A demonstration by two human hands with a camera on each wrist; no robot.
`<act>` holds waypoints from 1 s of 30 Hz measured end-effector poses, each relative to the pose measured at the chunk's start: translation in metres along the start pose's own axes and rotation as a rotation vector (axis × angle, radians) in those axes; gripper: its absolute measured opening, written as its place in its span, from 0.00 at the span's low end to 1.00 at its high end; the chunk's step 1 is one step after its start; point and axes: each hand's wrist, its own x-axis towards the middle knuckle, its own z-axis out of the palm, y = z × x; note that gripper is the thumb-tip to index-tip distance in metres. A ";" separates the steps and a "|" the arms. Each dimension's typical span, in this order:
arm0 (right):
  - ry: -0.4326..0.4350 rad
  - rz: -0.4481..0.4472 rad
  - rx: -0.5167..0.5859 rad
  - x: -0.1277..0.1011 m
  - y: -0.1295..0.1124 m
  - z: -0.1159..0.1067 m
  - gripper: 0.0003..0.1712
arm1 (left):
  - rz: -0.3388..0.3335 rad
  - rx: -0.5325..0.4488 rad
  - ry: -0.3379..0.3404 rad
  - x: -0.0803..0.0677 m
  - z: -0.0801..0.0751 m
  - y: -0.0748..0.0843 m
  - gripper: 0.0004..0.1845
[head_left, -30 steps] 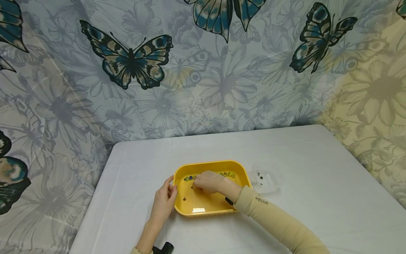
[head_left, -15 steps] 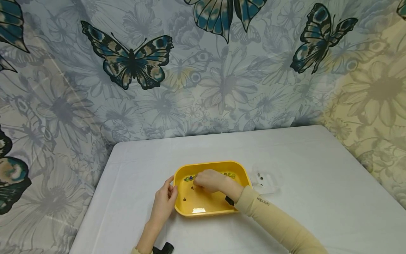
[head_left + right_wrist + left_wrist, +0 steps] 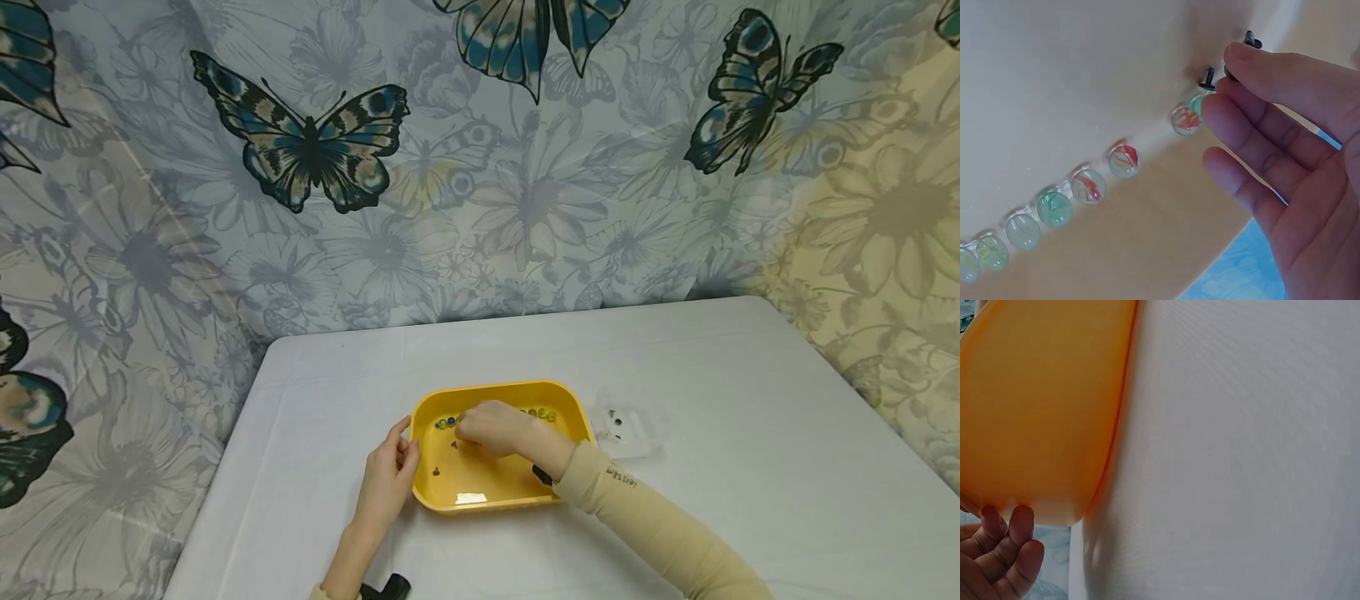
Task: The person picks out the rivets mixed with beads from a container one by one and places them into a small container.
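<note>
A yellow tray (image 3: 480,487) lies on the white table, and my left hand (image 3: 386,487) holds its left end, fingertips against the outer wall in the left wrist view. Over the tray, my right hand (image 3: 498,429) pinches a small dark stud (image 3: 1230,74) between thumb and index finger, mostly covered by them. Two more dark studs, one upright with a flat base (image 3: 1208,80) and one beyond the thumb (image 3: 1251,41), are in the right wrist view. Along the tray's far side runs a row of glass marbles with coloured swirls (image 3: 1088,186), partly hidden by the hand in the head view.
Right of the tray stands a clear plastic container (image 3: 637,437) with a few small dark pieces in it. White cloth (image 3: 337,383) covers the table. A butterfly-patterned fabric wall (image 3: 450,250) rises behind it. The wrist camera (image 3: 387,587) shows at the left forearm.
Almost nothing differs. My right hand shifts very slightly over the same spot in the tray, still pinching; my left hand stays at the tray's left end.
</note>
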 end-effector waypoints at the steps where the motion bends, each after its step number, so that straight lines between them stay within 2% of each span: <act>1: -0.002 0.000 -0.001 0.000 0.000 0.000 0.07 | 0.001 0.000 -0.001 0.000 0.000 0.000 0.21; 10: 0.022 -0.017 -0.037 -0.004 -0.001 -0.005 0.08 | 0.001 0.007 0.006 0.000 0.000 0.000 0.21; 30: 0.108 -0.033 -0.023 -0.022 0.005 -0.019 0.06 | 0.002 0.012 0.005 0.000 0.000 0.001 0.21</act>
